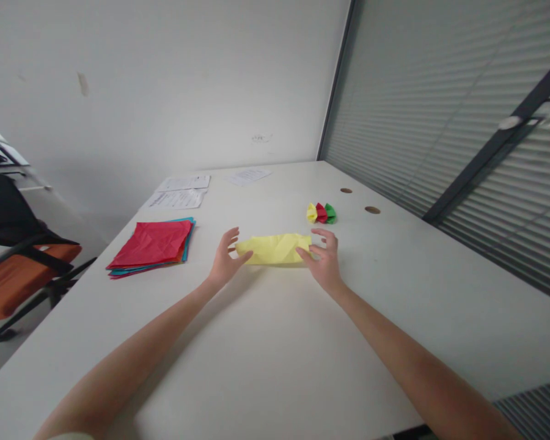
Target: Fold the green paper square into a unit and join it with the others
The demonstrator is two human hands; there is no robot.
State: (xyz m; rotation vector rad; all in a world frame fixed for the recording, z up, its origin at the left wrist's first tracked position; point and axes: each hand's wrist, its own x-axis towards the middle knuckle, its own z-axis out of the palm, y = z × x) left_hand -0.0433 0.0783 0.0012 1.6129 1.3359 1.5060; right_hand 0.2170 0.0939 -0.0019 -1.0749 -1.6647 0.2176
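A crinkled yellow sheet of thin paper (277, 249), folded into a long strip, lies crosswise between my hands on the white table. At its left end is my left hand (227, 260), thumb on the near edge and fingers curved around the end. My right hand (324, 260) has the opposite end, its thumb over the front face and its fingers bent at the right edge. How firmly the fingertips press the paper is hard to see. Just beyond the strip sits a small gathered paper piece (321, 213) in yellow, red and green.
To the left lies a stack of coloured paper sheets (153, 244), red on top. Printed pages (178, 198) rest at the far left, another sheet (250, 177) by the wall. Two round holes (372, 210) pierce the tabletop at right, near the blinds. An orange-seated chair (27, 269) stands left.
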